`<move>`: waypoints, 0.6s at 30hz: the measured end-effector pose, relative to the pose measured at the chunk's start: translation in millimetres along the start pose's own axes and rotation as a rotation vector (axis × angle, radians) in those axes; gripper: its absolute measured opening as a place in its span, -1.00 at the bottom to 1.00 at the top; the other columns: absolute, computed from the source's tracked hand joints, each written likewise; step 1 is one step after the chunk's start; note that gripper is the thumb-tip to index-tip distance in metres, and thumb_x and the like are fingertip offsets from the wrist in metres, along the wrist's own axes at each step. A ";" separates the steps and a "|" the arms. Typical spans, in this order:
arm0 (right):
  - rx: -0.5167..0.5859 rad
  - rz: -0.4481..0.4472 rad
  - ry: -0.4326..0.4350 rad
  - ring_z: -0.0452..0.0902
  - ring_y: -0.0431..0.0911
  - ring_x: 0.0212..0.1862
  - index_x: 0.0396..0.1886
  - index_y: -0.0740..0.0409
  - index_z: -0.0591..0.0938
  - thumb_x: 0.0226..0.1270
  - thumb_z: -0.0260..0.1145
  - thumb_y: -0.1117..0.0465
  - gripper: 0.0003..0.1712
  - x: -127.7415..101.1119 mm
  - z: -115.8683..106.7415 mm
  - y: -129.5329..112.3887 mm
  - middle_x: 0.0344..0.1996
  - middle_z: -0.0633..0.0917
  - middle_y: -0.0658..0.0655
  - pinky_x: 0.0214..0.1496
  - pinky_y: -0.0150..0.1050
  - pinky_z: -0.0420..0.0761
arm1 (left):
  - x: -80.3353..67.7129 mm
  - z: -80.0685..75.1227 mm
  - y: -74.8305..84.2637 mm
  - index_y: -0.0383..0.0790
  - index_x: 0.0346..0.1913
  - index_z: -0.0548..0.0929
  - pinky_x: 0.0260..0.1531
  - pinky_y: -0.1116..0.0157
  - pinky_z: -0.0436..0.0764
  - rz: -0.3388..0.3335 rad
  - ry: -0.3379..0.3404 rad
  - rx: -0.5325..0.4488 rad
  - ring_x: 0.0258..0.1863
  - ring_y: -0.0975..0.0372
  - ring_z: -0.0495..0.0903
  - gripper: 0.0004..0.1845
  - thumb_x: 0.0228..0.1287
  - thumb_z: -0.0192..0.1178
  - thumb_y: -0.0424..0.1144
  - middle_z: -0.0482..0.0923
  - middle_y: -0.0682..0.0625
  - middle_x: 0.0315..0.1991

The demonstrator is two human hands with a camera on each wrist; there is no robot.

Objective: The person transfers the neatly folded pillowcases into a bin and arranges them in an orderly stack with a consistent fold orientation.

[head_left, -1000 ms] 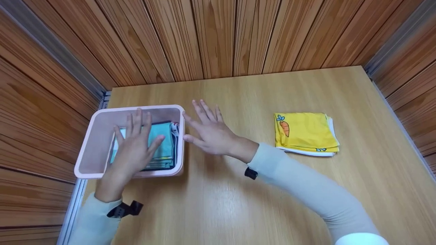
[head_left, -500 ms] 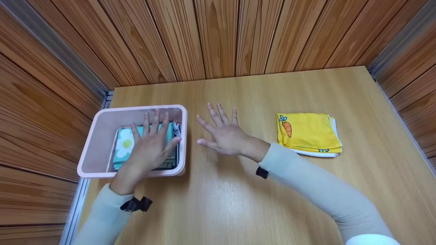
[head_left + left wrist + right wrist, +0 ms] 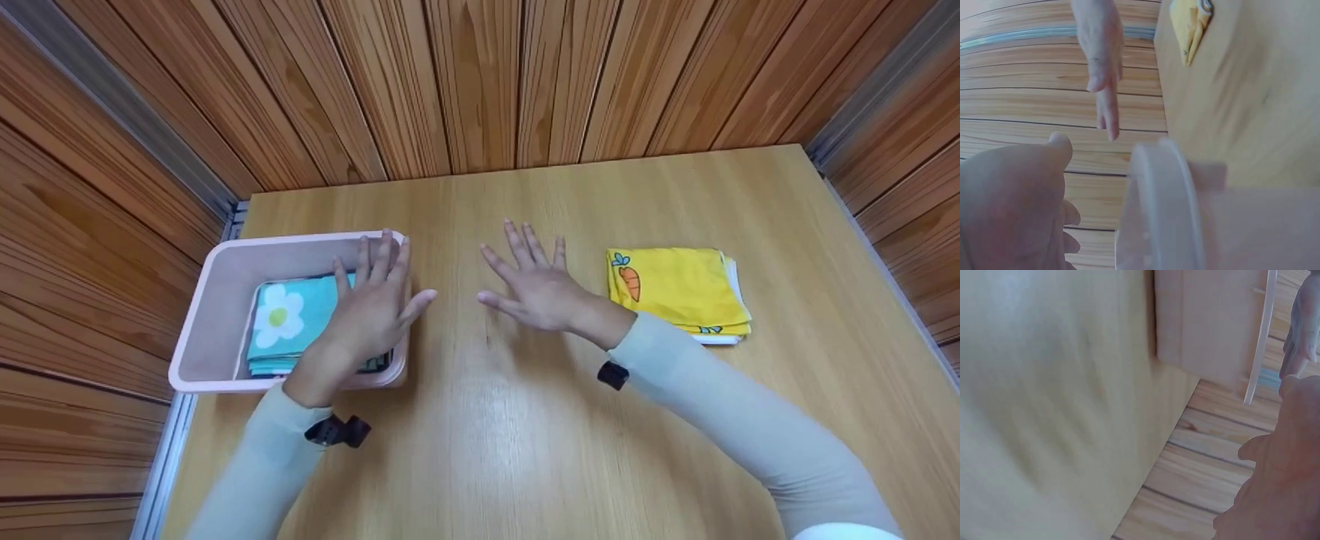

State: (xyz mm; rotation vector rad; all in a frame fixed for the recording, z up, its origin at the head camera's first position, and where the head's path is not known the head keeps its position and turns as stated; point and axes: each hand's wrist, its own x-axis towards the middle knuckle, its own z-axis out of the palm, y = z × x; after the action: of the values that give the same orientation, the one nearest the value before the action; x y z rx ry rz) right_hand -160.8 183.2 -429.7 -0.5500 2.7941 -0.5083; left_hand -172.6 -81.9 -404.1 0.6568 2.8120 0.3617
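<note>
Head view, left to right. At centre left of the frame, one pale pink bin [image 3: 217, 277] stands on the bench [image 3: 480, 450], holding one stack of folded cloths [image 3: 289, 330]; the top cloth is teal with a white, yellow-centred flower. The left hand [image 3: 371, 307], fingers straight and spread, hovers over the bin's right rim. The right hand [image 3: 536, 289], fingers also straight and spread, holds nothing at centre. One folded yellow cloth [image 3: 679, 289] with a carrot print lies at right. No legible writing.
</note>
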 end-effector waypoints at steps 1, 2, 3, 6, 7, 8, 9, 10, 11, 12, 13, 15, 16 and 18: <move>0.007 0.008 0.000 -0.65 0.21 0.57 0.68 -0.10 -0.10 0.55 -0.22 -0.42 -0.10 -1.2 0.0 3.9 0.59 -0.50 0.22 0.39 0.44 -0.59 | 0.9 0.5 1.8 -0.13 0.65 -0.24 0.39 -0.33 -0.50 0.001 -0.001 -0.007 0.57 -0.13 -0.58 -0.06 0.50 -0.29 0.39 -0.50 -0.18 0.64; 0.014 0.018 0.002 -0.65 0.21 0.57 0.68 -0.09 -0.10 0.55 -0.21 -0.41 -0.10 -2.5 0.1 7.9 0.58 -0.50 0.22 0.39 0.43 -0.61 | 2.0 1.1 3.3 -0.13 0.65 -0.24 0.40 -0.33 -0.49 0.002 0.000 -0.013 0.57 -0.13 -0.58 -0.06 0.50 -0.28 0.39 -0.49 -0.19 0.64; 0.018 0.027 0.004 -0.64 0.22 0.57 0.68 -0.08 -0.09 0.56 -0.20 -0.41 -0.10 -4.0 0.2 12.0 0.59 -0.50 0.23 0.39 0.42 -0.61 | 3.0 1.8 4.9 -0.13 0.65 -0.24 0.41 -0.32 -0.48 0.002 0.001 -0.018 0.57 -0.12 -0.58 -0.06 0.50 -0.28 0.39 -0.49 -0.19 0.64; 0.025 0.051 0.006 -0.64 0.23 0.58 0.68 -0.06 -0.08 0.57 -0.20 -0.40 -0.11 -9.6 -0.2 23.9 0.59 -0.50 0.24 0.39 0.44 -0.61 | 6.7 5.0 11.0 -0.12 0.65 -0.24 0.41 -0.31 -0.48 0.004 0.002 -0.034 0.57 -0.13 -0.57 -0.07 0.51 -0.27 0.38 -0.49 -0.20 0.64; 0.027 0.056 0.009 -0.64 0.23 0.58 0.68 -0.07 -0.07 0.57 -0.20 -0.40 -0.11 -11.3 -0.3 27.4 0.59 -0.49 0.24 0.38 0.44 -0.62 | 8.1 6.2 13.2 -0.12 0.65 -0.24 0.42 -0.30 -0.48 0.002 0.000 -0.036 0.57 -0.13 -0.57 -0.07 0.51 -0.28 0.38 -0.50 -0.19 0.63; 0.030 0.063 0.011 -0.64 0.24 0.58 0.68 -0.07 -0.07 0.57 -0.20 -0.40 -0.11 -13.1 -0.3 30.9 0.59 -0.49 0.24 0.38 0.44 -0.62 | 9.3 7.4 16.0 -0.11 0.65 -0.25 0.42 -0.29 -0.48 0.000 -0.003 -0.038 0.57 -0.13 -0.57 -0.07 0.51 -0.28 0.39 -0.50 -0.18 0.64; 0.032 0.069 0.012 -0.64 0.23 0.58 0.68 -0.08 -0.08 0.56 -0.21 -0.41 -0.11 -14.6 -0.3 34.5 0.59 -0.49 0.24 0.38 0.44 -0.62 | 10.4 8.5 19.1 -0.11 0.66 -0.24 0.43 -0.29 -0.48 0.001 -0.004 -0.040 0.58 -0.13 -0.56 -0.07 0.51 -0.27 0.39 -0.50 -0.18 0.64; 0.038 0.075 0.015 -0.65 0.24 0.58 0.68 -0.09 -0.08 0.56 -0.20 -0.40 -0.11 -16.3 -0.3 37.8 0.59 -0.49 0.23 0.38 0.45 -0.61 | 11.7 9.8 22.4 -0.10 0.66 -0.25 0.43 -0.28 -0.48 0.001 -0.006 -0.043 0.58 -0.13 -0.55 -0.07 0.51 -0.27 0.39 -0.50 -0.17 0.64; 0.041 0.080 0.019 -0.65 0.24 0.58 0.68 -0.08 -0.08 0.56 -0.20 -0.40 -0.11 -17.9 -0.1 41.0 0.60 -0.48 0.24 0.38 0.46 -0.60 | 13.0 11.2 25.7 -0.10 0.66 -0.25 0.43 -0.28 -0.47 0.002 -0.008 -0.038 0.58 -0.14 -0.55 -0.06 0.50 -0.27 0.40 -0.50 -0.17 0.64; 0.045 0.086 0.024 -0.64 0.25 0.58 0.68 -0.08 -0.08 0.56 -0.20 -0.40 -0.11 -19.5 0.3 44.4 0.60 -0.48 0.25 0.38 0.46 -0.60 | 14.2 12.6 29.4 -0.09 0.66 -0.25 0.44 -0.27 -0.47 0.001 -0.011 -0.036 0.58 -0.13 -0.55 -0.06 0.49 -0.27 0.40 -0.51 -0.15 0.64; 0.052 0.092 0.025 -0.65 0.25 0.58 0.68 -0.07 -0.08 0.57 -0.20 -0.40 -0.11 -21.1 0.7 47.4 0.60 -0.48 0.25 0.37 0.46 -0.61 | 15.5 14.1 33.1 -0.08 0.66 -0.26 0.44 -0.27 -0.48 0.001 -0.015 -0.038 0.58 -0.13 -0.55 -0.05 0.49 -0.27 0.41 -0.51 -0.14 0.64; 0.055 0.105 0.025 -0.64 0.26 0.58 0.68 -0.06 -0.08 0.57 -0.20 -0.38 -0.11 -24.3 1.8 53.2 0.60 -0.46 0.27 0.37 0.48 -0.59 | 17.8 17.7 39.7 -0.08 0.66 -0.26 0.44 -0.27 -0.48 0.005 -0.015 -0.029 0.58 -0.13 -0.55 -0.05 0.48 -0.27 0.41 -0.51 -0.14 0.64; 0.058 0.109 0.025 -0.63 0.27 0.58 0.68 -0.05 -0.08 0.58 -0.19 -0.38 -0.11 -25.8 2.3 55.6 0.60 -0.45 0.28 0.38 0.49 -0.57 | 19.1 19.8 42.6 -0.07 0.66 -0.27 0.43 -0.28 -0.48 0.002 -0.017 -0.024 0.58 -0.13 -0.55 -0.05 0.48 -0.28 0.42 -0.51 -0.13 0.64; 0.067 0.113 0.023 -0.63 0.28 0.58 0.68 -0.03 -0.07 0.58 -0.19 -0.38 -0.11 -28.1 3.3 59.5 0.60 -0.44 0.29 0.37 0.49 -0.58 | 21.0 24.3 48.0 -0.07 0.66 -0.27 0.43 -0.28 -0.49 -0.003 -0.022 -0.022 0.57 -0.12 -0.57 -0.05 0.48 -0.28 0.42 -0.50 -0.13 0.64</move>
State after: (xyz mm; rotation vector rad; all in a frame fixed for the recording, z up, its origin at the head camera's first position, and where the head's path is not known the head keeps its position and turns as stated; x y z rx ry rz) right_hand -153.5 245.3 -450.6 -0.3715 2.7979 -0.5852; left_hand -164.9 -26.1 -416.7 0.6471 2.7840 0.3827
